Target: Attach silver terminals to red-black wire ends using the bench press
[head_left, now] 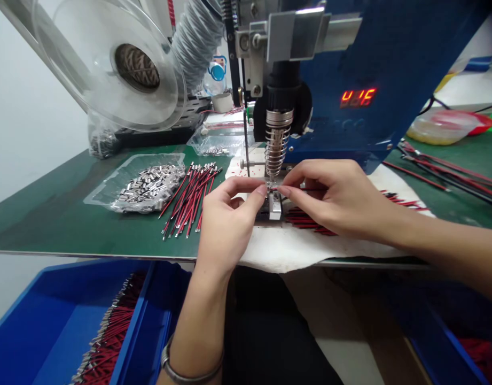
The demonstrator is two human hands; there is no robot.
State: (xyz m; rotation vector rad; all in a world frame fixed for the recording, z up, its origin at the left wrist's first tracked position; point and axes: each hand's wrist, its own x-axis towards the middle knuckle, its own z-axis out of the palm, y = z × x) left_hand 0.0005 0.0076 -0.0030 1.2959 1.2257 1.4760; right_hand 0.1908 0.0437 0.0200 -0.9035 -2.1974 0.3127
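At the small metal fixture [275, 206] under the spring-loaded head [278, 139] of a blue machine, both hands meet from either side. My right hand [329, 195] pinches a thin red-and-black wire [310, 189], its end pointing left into the fixture. From the left, my left hand [233, 208] has thumb and forefinger closed at the fixture's edge; whatever sits between those fingertips is too small to make out. Below my right hand, more red and black wires [310, 222] lie on a white cloth [278, 248]. Wires with metal ends [193, 192] lie in a pile left of my left hand.
A clear plastic tray [97, 197] of small metal parts stands on the green table [45, 214]. A clear round hood [89, 101] hangs at upper left. Blue bins [49, 321] sit below the table edge, one filled with wires. The blue machine [342, 59] rises behind my hands.
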